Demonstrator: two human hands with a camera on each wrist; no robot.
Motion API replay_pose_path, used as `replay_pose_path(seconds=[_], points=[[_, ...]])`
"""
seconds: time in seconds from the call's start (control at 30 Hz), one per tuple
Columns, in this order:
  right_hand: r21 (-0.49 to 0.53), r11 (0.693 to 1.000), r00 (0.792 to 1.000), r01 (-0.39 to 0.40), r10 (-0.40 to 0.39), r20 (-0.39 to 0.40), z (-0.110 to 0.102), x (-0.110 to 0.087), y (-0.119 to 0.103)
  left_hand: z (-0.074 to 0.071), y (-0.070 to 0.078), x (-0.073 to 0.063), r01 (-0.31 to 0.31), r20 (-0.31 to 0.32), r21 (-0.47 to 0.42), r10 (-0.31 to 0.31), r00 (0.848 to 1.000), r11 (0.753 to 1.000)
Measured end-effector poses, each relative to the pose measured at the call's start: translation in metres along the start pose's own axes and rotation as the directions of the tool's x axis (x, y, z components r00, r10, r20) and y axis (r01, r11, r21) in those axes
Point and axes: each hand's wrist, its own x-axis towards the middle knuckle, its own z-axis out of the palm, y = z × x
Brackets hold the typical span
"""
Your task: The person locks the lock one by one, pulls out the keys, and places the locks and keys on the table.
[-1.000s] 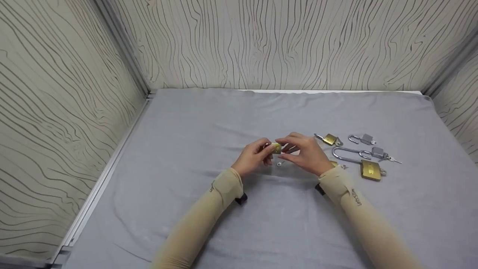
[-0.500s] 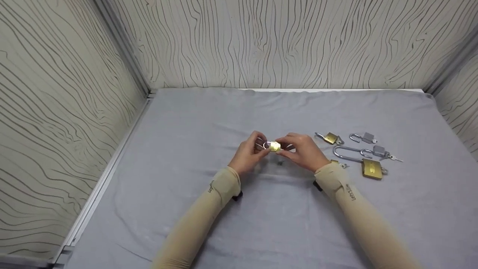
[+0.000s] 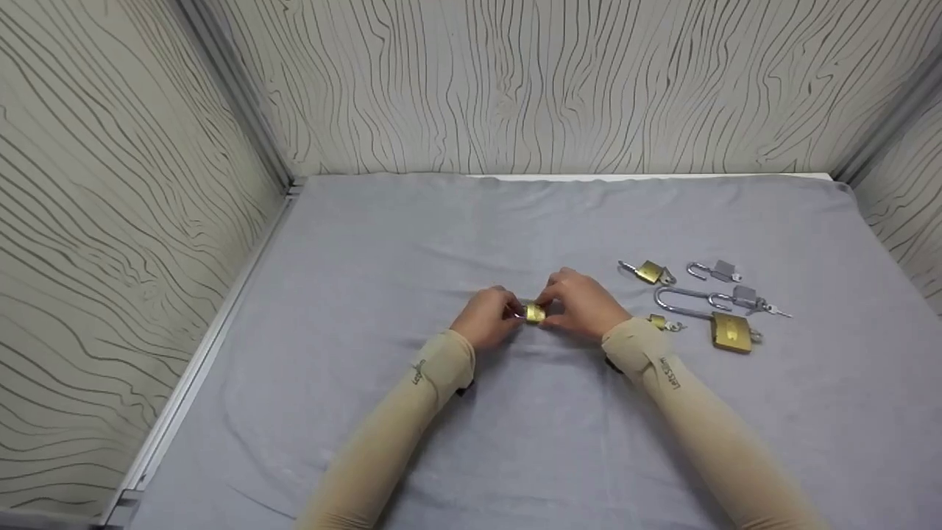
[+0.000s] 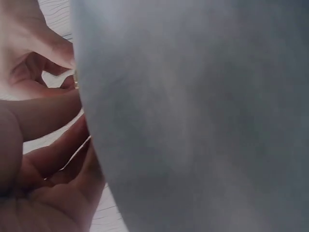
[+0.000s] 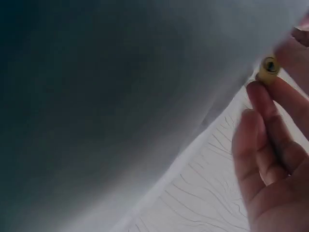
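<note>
Small brass padlock point(image 3: 535, 314) sits between the two hands, mid-cloth, body to the right, shackle to the left. Left hand point(image 3: 486, 318) pinches it at the shackle side, fingers curled; right hand point(image 3: 581, 303) has thumb and index finger pinching the body's right end, other fingers bent, apart from it. Can't tell if the padlock touches the grey cloth point(image 3: 368, 397). Right of the hands: half-hidden brass lock point(image 3: 656, 322) with keys right by the right sleeve point(image 3: 637, 346), which covers part of it; beyond, a brass lock with keys point(image 3: 649, 272), upper grey lock point(image 3: 725, 270), lower grey lock point(image 3: 744, 297) with keys, and big long-shackle lock point(image 3: 731, 333). Fingers block most of the held shackle, so locked or not can't be told. Body is shiny yellow, blocky; right wrist view shows its rounded end with a dark ringed opening. Left wrist view: only a brass sliver, mostly hidden.
</note>
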Motion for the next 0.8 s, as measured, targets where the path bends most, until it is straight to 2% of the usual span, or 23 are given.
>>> replay_pose_path(seconds=[0.1, 0.27, 0.5, 0.63, 0.8], points=[[-0.007, 1.0, 0.999, 0.004, -0.004, 0.038, -0.001, 0.003, -0.002, 0.002, 0.002, -0.002, 0.016, 0.008, 0.047, -0.017, 1.0, 0.999], [0.013, 1.0, 0.997, 0.01, -0.011, 0.071, -0.001, 0.006, -0.003, 0.004, 0.002, -0.004, 0.024, 0.008, 0.061, -0.025, 1.0, 0.998], [0.121, 0.992, 0.994, -0.033, 0.02, 0.109, -0.007, 0.005, 0.006, 0.003, 0.001, -0.005, 0.005, -0.005, 0.087, -0.005, 1.0, 0.996], [0.141, 0.984, 0.99, -0.107, 0.092, 0.109, -0.024, 0.001, 0.021, 0.003, 0.002, -0.003, -0.007, -0.001, 0.08, 0.007, 1.0, 0.997], [0.064, 0.971, 0.973, -0.231, 0.228, 0.042, -0.055, -0.01, 0.049, 0.002, 0.003, -0.004, -0.012, -0.005, 0.06, 0.012, 1.0, 0.998]])
